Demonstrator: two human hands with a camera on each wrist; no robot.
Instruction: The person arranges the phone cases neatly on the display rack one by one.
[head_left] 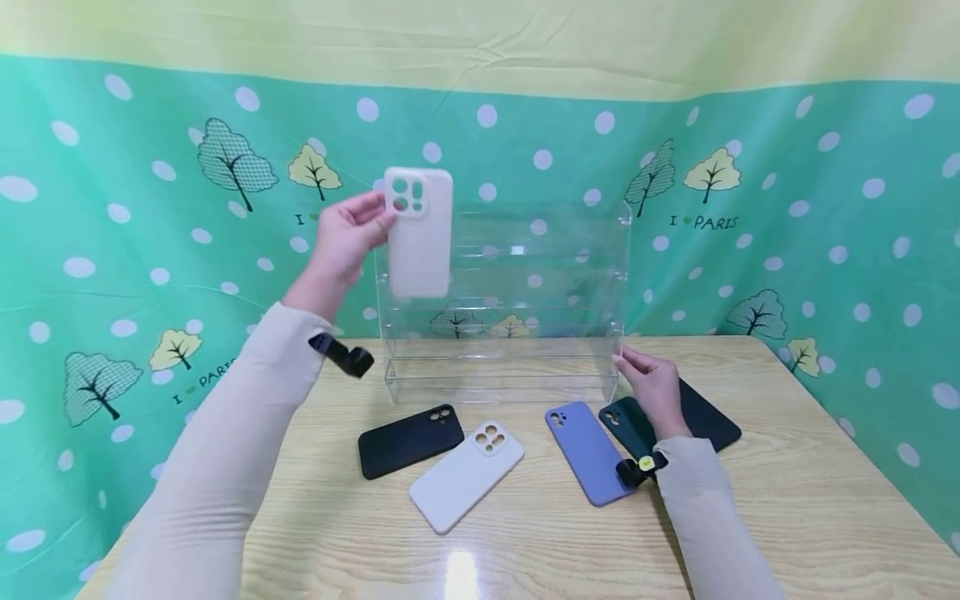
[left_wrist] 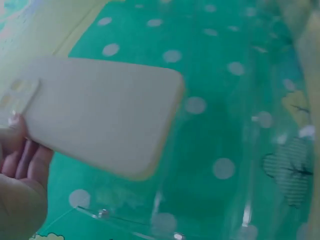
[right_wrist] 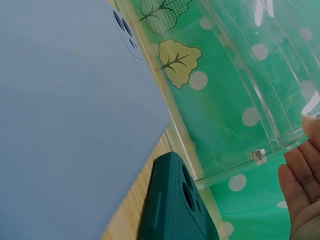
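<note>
My left hand (head_left: pixel 341 246) pinches a white phone case (head_left: pixel 423 258) by its camera end, thumb in front. The case hangs upright in the air before the upper left of a clear acrylic tiered display rack (head_left: pixel 502 389). In the left wrist view, the plain back of the case (left_wrist: pixel 107 112) faces the camera, with the fingers (left_wrist: pixel 39 167) tucked behind its edge. At the rack's lower right, my right hand (head_left: pixel 656 387) grips the side panel. The right wrist view has the thumb and fingers (right_wrist: pixel 300 172) at that panel's edge (right_wrist: pixel 227 172).
Before the rack lie a black phone case (head_left: pixel 408 442), another white case (head_left: pixel 461 487), a lavender-blue case (head_left: pixel 585 454) and a dark green case (head_left: pixel 626 419). Another black case (head_left: pixel 708 417) is partly behind my right hand. A polka-dot curtain (head_left: pixel 847 208) hangs behind the wooden table (head_left: pixel 337 542).
</note>
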